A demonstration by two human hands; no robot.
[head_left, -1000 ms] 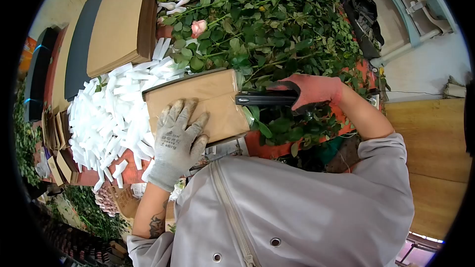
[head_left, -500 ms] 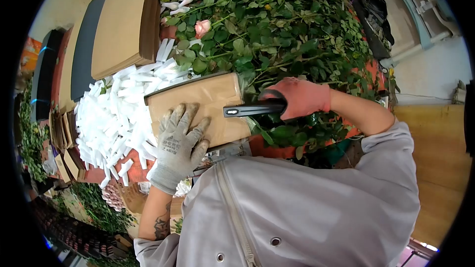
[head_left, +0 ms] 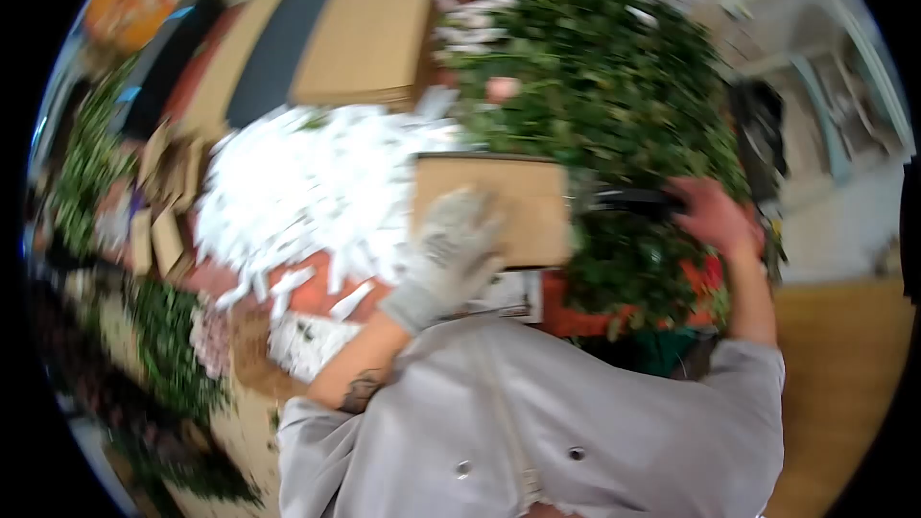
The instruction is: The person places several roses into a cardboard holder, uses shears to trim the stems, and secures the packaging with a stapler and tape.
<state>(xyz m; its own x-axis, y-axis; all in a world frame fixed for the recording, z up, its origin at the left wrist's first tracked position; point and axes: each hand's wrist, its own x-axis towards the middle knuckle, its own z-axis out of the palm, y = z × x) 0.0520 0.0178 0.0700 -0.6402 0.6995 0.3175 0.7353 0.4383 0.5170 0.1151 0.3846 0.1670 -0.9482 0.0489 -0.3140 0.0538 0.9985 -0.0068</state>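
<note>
My left hand (head_left: 456, 245), in a grey-white glove, lies with its fingers stretched over a tan cardboard piece (head_left: 535, 206), which has a dark back edge and what looks like clear wrap. To the right of the cardboard, my right hand (head_left: 712, 215), in a pink glove, is closed around a black stapler (head_left: 628, 200). The stapler's nose points left toward the cardboard, with a gap between them. Leafy rose stems (head_left: 614, 86) spread under and behind the stapler. Motion blur softens both hands.
A heap of white foam sleeves (head_left: 297, 182) lies left of the cardboard. Behind it stand tall stacks of cardboard sheets (head_left: 369, 29). A pink rose (head_left: 502, 88) lies at the edge of the foliage. On the right is a pale chair (head_left: 815, 101) with a dark bag (head_left: 758, 129).
My right hand has drawn the stapler away from the cardboard's right edge, to the right. My left hand stays on the cardboard. The whole view has swung, shifting the scene rightward.
</note>
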